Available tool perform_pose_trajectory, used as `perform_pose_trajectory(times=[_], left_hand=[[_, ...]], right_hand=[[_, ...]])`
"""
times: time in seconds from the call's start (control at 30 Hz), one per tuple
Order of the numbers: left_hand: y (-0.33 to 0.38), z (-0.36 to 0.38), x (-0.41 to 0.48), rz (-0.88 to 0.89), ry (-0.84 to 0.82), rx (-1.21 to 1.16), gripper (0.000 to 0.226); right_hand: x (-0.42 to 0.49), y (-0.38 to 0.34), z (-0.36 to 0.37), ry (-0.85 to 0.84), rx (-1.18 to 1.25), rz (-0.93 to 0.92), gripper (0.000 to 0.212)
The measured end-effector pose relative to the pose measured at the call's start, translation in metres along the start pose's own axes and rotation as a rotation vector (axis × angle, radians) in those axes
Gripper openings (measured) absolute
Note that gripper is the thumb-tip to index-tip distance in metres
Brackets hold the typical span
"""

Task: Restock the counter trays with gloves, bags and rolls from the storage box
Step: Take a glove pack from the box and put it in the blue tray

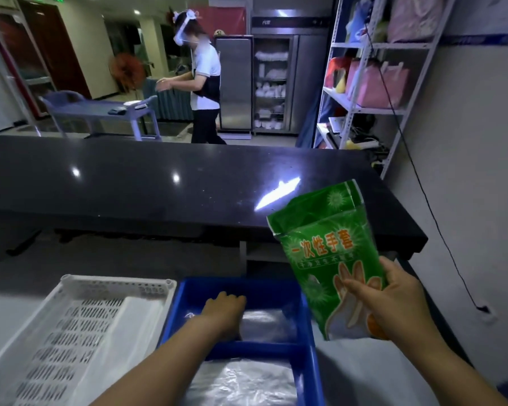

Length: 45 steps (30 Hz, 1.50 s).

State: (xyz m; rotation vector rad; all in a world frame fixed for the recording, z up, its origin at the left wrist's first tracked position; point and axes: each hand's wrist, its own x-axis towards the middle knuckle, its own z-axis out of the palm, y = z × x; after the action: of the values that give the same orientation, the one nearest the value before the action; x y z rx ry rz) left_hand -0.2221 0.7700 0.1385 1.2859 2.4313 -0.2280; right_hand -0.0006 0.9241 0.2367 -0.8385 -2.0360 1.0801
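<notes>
My right hand [393, 300] grips a green pack of disposable gloves [326, 247] by its lower end and holds it upright above the right rim of a blue tray [182, 300]. My left hand [225, 310] reaches down into the tray's far compartment, fingers curled onto clear plastic bags [264, 323]; I cannot tell if it grips them. More clear plastic [244, 382] fills the tray's near compartment. A white perforated basket [71, 332] stands left of the blue tray, touching it.
A black counter top [159, 177] runs across behind the trays, raised above them. A metal shelf rack [364, 83] with bags stands at the right wall. Another person [203, 80] stands beyond the counter beside a purple cart [106, 109]. A cable [440, 230] hangs down the right wall.
</notes>
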Motion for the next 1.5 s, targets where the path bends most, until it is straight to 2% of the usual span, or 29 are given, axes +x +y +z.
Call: perform_pose_trajectory(times=[0.07,0.13,0.23,0.3,0.37,0.43,0.5,0.63,0.7,0.9,0.97,1.03,1.07,1.13,1.33,1.5], left_hand=[[-0.001,-0.001,-0.003,-0.008,-0.004,-0.028,0.042],[-0.002,-0.001,-0.007,0.003,0.011,-0.054,0.03],[-0.003,-0.007,-0.017,-0.001,0.145,0.008,0.02],[-0.003,-0.014,-0.03,0.0,0.263,0.088,0.022],[-0.005,-0.017,-0.05,0.079,0.458,0.171,0.025],[-0.009,-0.015,-0.075,0.156,0.536,0.229,0.038],[-0.016,-0.006,-0.094,0.146,0.567,0.223,0.04],[-0.027,0.012,-0.128,0.094,0.619,0.173,0.037],[-0.031,0.021,-0.142,0.07,0.681,0.117,0.034],[-0.042,0.046,-0.175,0.018,0.856,0.041,0.011],[-0.045,0.051,-0.182,-0.015,0.906,0.035,0.01],[-0.048,0.052,-0.187,-0.045,0.946,0.029,0.013],[-0.049,0.051,-0.189,-0.054,0.96,0.026,0.014],[-0.05,0.049,-0.192,-0.07,0.982,0.012,0.013],[-0.054,0.044,-0.196,-0.128,0.984,-0.044,0.011],[-0.051,0.041,-0.185,-0.108,0.999,-0.025,0.01]], right_hand=[[0.0,0.0,0.003,-0.011,0.025,0.005,0.026],[-0.001,0.0,0.008,-0.014,0.06,0.006,0.029],[-0.001,-0.003,0.014,-0.032,0.125,-0.008,0.031],[-0.001,-0.009,0.02,-0.047,0.187,-0.034,0.035],[0.0,-0.016,0.029,-0.05,0.209,-0.08,0.037],[0.001,-0.026,0.04,-0.081,0.184,-0.126,0.034],[0.005,-0.035,0.055,-0.15,0.074,-0.195,0.03],[0.021,-0.045,0.089,-0.466,-0.502,-0.363,0.03],[0.028,-0.046,0.106,-0.577,-0.691,-0.409,0.027],[0.045,-0.038,0.148,-0.8,-0.736,-0.347,0.028],[0.047,-0.032,0.164,-0.862,-0.781,-0.355,0.026],[0.047,-0.028,0.178,-0.923,-0.843,-0.345,0.048],[0.047,-0.026,0.183,-0.94,-0.887,-0.342,0.059],[0.048,-0.026,0.189,-0.952,-0.935,-0.335,0.067],[0.054,-0.028,0.192,-0.907,-1.003,-0.391,0.063],[0.051,-0.023,0.191,-0.845,-0.989,-0.373,0.059]])
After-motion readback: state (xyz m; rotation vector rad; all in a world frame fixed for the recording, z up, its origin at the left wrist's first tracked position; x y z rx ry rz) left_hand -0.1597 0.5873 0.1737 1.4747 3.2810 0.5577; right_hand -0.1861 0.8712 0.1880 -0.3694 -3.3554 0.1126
